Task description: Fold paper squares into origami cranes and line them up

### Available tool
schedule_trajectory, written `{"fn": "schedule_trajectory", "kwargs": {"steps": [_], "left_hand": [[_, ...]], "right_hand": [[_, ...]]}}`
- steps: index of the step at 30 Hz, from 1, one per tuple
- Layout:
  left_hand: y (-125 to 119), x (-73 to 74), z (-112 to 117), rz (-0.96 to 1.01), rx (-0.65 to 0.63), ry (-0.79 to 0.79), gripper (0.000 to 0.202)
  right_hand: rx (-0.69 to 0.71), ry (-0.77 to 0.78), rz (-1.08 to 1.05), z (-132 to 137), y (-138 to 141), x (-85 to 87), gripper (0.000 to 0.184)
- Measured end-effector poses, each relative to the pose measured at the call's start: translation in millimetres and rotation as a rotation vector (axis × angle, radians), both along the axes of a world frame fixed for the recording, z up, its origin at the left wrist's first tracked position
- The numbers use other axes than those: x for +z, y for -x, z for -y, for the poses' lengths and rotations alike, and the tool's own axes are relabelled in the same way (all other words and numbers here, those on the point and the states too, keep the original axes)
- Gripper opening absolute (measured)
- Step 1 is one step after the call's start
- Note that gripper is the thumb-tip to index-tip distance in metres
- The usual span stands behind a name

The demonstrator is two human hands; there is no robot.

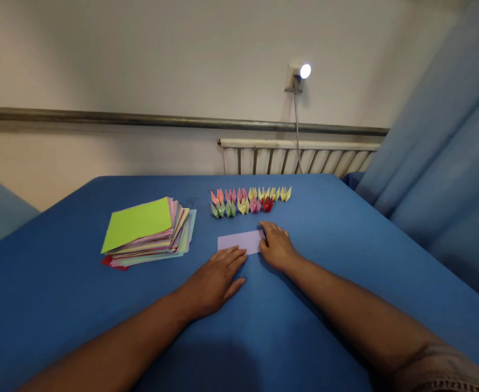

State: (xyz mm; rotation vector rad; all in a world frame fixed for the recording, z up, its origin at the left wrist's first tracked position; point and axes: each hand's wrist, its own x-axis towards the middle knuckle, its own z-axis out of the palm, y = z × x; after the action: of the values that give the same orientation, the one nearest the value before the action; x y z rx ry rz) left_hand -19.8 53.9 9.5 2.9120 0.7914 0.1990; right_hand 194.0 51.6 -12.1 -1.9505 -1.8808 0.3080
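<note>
A lilac sheet of paper, a wide strip that looks folded over, lies flat on the blue table. My left hand rests with its fingers stretched out on the paper's near edge, thumb spread to the side. At the paper's right end is my right hand, its fingers bent and its thumb and forefinger around that end. Just beyond the paper stand two rows of small folded paper cranes in pink, yellow, green and red.
A thick stack of coloured paper, bright green on top, lies to the left. Behind the blue table are a wall rail, a radiator and a lit plug with a cord. Blue curtains hang at the right.
</note>
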Motion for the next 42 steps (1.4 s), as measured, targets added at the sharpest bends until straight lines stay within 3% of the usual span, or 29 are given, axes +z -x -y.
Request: {"fn": "schedule_trajectory", "kwargs": {"steps": [12, 19, 29, 34, 42], "left_hand": [[2, 0.9, -5, 0.088, -0.042, 0.109, 0.042], [3, -1.0, -6, 0.145, -0.045, 0.145, 0.036], [2, -0.8, -8, 0.142, -0.035, 0.160, 0.035], [3, -2.8, -10, 0.158, -0.035, 0.146, 0.035], [4, -8.5, -13, 0.205, -0.036, 0.159, 0.034]], "right_hand": [[-0.098, -0.024, -0.126, -10, -9, -7.3, 0.052], [-0.073, -0.070, -0.266, -12, -11, -12.5, 0.046], [0.000, -0.021, -0.129, -3, -7, -5.1, 0.047], [-0.002, -0.011, -0.021, -1, -5, -4.5, 0.063], [-0.012, -0.078, -0.109, -6, -9, -14.0, 0.050]]}}
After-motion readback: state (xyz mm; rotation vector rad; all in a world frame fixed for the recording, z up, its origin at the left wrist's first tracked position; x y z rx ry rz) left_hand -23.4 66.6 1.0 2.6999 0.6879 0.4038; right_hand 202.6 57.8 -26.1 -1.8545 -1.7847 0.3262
